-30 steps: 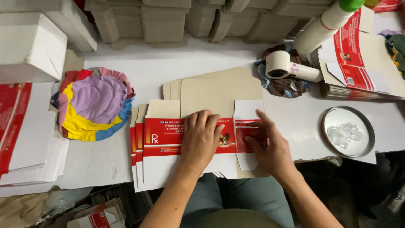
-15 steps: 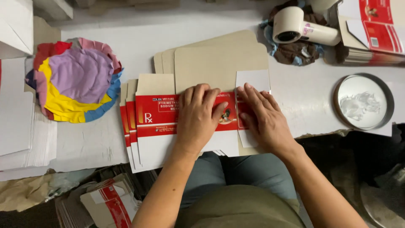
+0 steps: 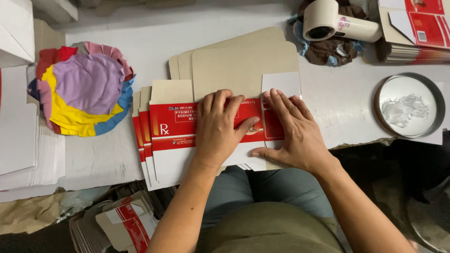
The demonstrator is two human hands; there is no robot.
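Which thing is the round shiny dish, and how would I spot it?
Look along the white table to its right edge, past the right hand. The dish lies flat there, below the stacked red cartons. Only it is round, metal and holds white paste.

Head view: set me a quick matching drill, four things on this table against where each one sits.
Things:
1. red and white carton blank
2. round metal dish
3. pile of coloured cloth pieces
4. white tape dispenser

Places:
A. far right corner, on a dark rag
B. left side of the table
C. under the left hand and the right hand, at the near edge
D. right side, near the table edge

Pairs: 1-C, 2-D, 3-B, 4-A
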